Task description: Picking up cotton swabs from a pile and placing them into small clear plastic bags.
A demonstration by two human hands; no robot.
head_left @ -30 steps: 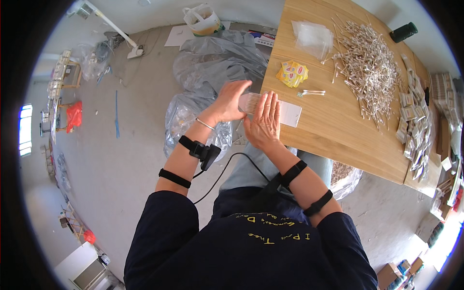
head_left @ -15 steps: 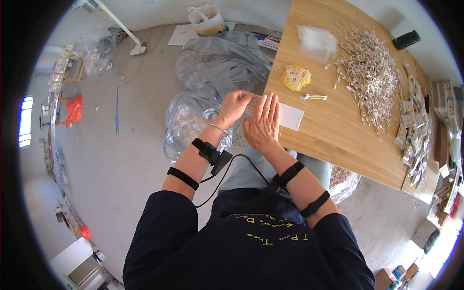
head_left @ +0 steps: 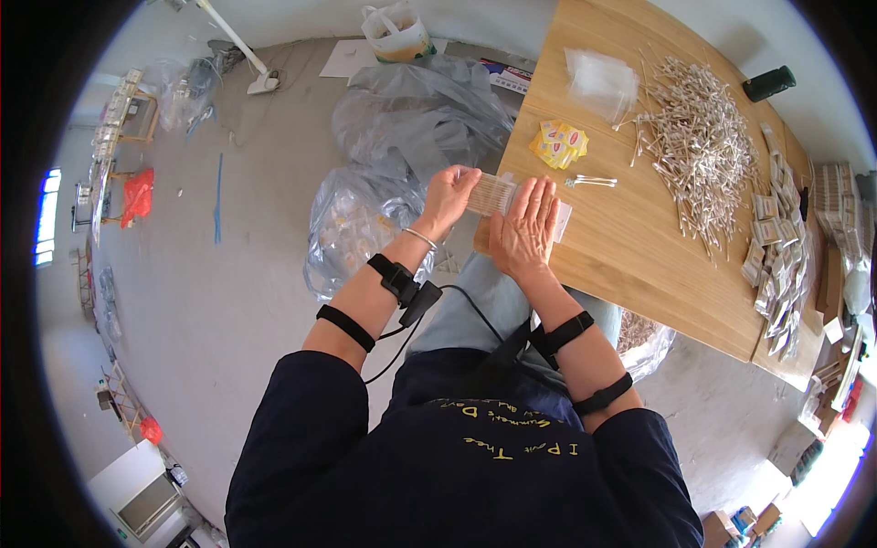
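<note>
My left hand (head_left: 448, 198) pinches one end of a clear plastic packet of cotton swabs (head_left: 494, 194), which lies over the table's left edge. The swabs show side by side through the film. Stretched flat, my right hand (head_left: 527, 228) presses on the packet's other end, its fingers close together. A white end piece (head_left: 562, 222) sticks out beyond the right fingers; the part under the palm is hidden. Just past my right hand, a few loose swabs (head_left: 596, 181) rest on the wood beside a small pile of yellow cards (head_left: 559, 144).
A large heap of cotton swabs (head_left: 699, 137) covers the table's (head_left: 639, 265) far right part. Near it are clear bags (head_left: 603, 82), filled packets (head_left: 776, 247) and a dark green cylinder (head_left: 769, 84). Grey plastic sacks (head_left: 411, 119) lie on the floor to the left.
My right hand has slid right along the packet, uncovering the swabs in its middle and covering most of the white end. My left hand keeps its pinch.
</note>
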